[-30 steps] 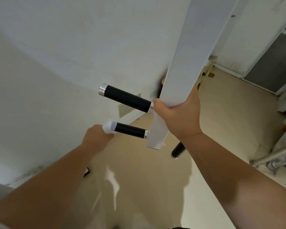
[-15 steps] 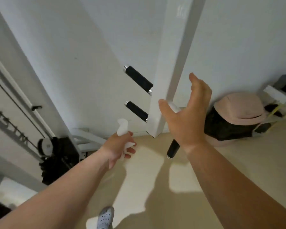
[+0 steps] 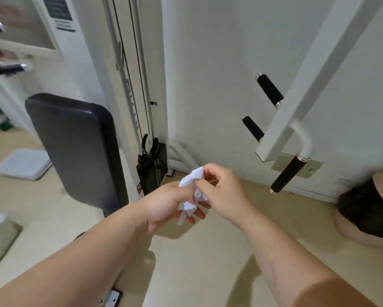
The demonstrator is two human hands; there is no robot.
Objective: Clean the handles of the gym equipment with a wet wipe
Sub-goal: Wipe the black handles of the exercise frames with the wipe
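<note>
Wipe in left hand, below handles

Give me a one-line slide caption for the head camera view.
Left hand and right hand hold a crumpled wet wipe near the white frame with black handles.

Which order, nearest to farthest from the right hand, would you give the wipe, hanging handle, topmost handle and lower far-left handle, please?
1. wipe: pinched in the right hand.
2. hanging handle: lower right.
3. topmost handle: upper right.
4. lower far-left handle: left edge.
</note>
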